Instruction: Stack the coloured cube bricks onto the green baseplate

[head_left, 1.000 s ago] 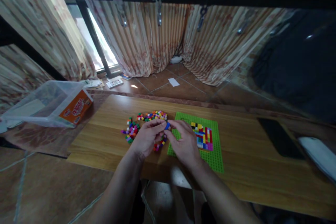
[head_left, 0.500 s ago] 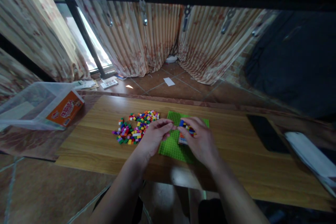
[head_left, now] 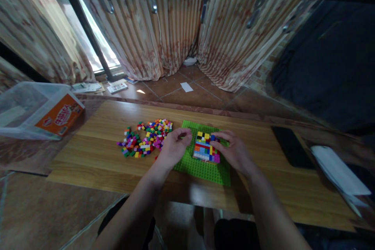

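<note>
Right hand: from my remote seat I see the right hand (head_left: 230, 146) over the baseplate's right part, thumb and forefinger pinching a blue brick (head_left: 213, 138).
Left hand: the left hand (head_left: 177, 144) hovers at the baseplate's left edge, fingers curled; I cannot tell whether they hold anything. The two hands are apart.
Brick block: the multicoloured brick block (head_left: 202, 149) sits on the baseplate, the pinched brick at its far right corner.
Baseplate: the green baseplate (head_left: 199, 171) lies flat on a wooden table (head_left: 96, 140).
Loose bricks: I see loose bricks (head_left: 145, 147) scattered left of the baseplate.
Dark slab: a flat dark slab (head_left: 291, 146) lies right of the baseplate.
Bin: a clear bin (head_left: 60, 115) with an orange label stands well left of the baseplate.
Curtains: striped curtains (head_left: 178, 35) hang beyond the baseplate.
</note>
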Available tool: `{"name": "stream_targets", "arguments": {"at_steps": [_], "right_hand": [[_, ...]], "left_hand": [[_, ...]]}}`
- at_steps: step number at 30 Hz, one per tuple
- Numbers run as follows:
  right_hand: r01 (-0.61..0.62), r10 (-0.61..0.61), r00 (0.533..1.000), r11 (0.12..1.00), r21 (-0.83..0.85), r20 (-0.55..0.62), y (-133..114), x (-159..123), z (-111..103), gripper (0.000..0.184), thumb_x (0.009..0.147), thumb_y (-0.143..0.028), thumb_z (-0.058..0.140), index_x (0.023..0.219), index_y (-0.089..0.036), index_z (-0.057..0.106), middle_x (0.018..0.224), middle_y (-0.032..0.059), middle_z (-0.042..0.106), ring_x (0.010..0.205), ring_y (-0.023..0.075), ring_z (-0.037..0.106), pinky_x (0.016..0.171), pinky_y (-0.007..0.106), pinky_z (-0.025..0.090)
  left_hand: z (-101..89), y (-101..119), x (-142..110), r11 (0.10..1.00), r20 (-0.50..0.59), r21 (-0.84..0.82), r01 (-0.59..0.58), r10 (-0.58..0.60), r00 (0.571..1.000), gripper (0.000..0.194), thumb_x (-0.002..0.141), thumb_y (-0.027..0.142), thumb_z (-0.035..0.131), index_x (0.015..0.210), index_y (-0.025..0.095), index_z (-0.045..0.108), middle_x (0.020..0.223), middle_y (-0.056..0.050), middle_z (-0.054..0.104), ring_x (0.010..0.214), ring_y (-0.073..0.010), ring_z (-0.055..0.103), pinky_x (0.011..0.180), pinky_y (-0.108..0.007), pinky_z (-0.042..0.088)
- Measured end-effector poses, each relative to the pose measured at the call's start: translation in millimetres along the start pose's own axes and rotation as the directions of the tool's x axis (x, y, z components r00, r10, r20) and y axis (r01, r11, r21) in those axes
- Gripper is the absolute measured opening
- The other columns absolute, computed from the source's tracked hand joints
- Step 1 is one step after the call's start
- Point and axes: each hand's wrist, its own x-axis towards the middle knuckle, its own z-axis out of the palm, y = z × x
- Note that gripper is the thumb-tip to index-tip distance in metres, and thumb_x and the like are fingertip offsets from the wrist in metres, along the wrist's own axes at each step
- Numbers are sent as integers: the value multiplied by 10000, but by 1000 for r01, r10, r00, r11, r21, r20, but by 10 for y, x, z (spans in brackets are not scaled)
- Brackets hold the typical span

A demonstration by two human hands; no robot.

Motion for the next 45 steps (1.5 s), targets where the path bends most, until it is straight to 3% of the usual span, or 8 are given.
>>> {"name": "stream_targets", "arguments": {"at_steps": [12,22,28,35,39,42,45], "right_hand": [[-36,36,996,999,2,76,-22,79,5,271,809,-396,686,1032,-252,739,979,37,693,902,204,657,851,385,496],[-61,69,987,996,-58,142,-73,171,-37,239,767,-381,689,949,-248,766,862,26,734,716,181,644,669,324,486],[-103,100,982,995,7,160,-53,191,-15,252,745,-391,700,931,-236,772,817,24,749,652,175,645,608,309,504],[-157,148,978,986,54,147,39,119,-14,376,721,-450,741,1027,-231,750,880,41,756,767,216,686,720,380,545],[-187,182,982,972,139,54,36,92,-96,484,649,-428,800,1082,-226,723,965,65,757,870,242,704,795,415,551],[-166,197,969,967,194,-150,-44,105,-135,360,714,-438,747,987,-204,738,924,67,756,835,224,704,785,394,558],[-103,158,917,981,163,-367,-170,120,-96,252,789,-422,680,885,-199,746,866,59,757,801,208,702,771,365,559]], "left_hand": [[45,-64,0,999,68,16,-36,34,997,198,766,260,638,918,152,704,749,-15,654,711,-141,591,665,-242,458],[73,-104,-13,999,123,22,-49,46,991,146,773,221,622,878,158,702,756,-17,655,710,-138,584,655,-240,451],[74,-110,-11,998,121,33,-46,42,992,138,775,191,616,875,161,707,788,-22,674,714,-138,593,649,-236,457],[15,-82,-15,999,105,23,-43,40,994,160,772,235,637,889,152,708,777,-26,671,720,-141,592,670,-241,458],[-87,-40,0,998,37,-19,-53,54,998,203,763,283,667,904,144,711,770,-21,670,698,-132,579,667,-242,457],[-188,35,19,995,-46,-77,-68,64,997,194,753,274,671,886,137,707,789,-23,678,700,-123,584,670,-238,464],[-317,126,29,982,-192,-167,-87,54,980,199,728,256,683,887,137,696,820,-29,696,719,-119,599,663,-223,468]]}}
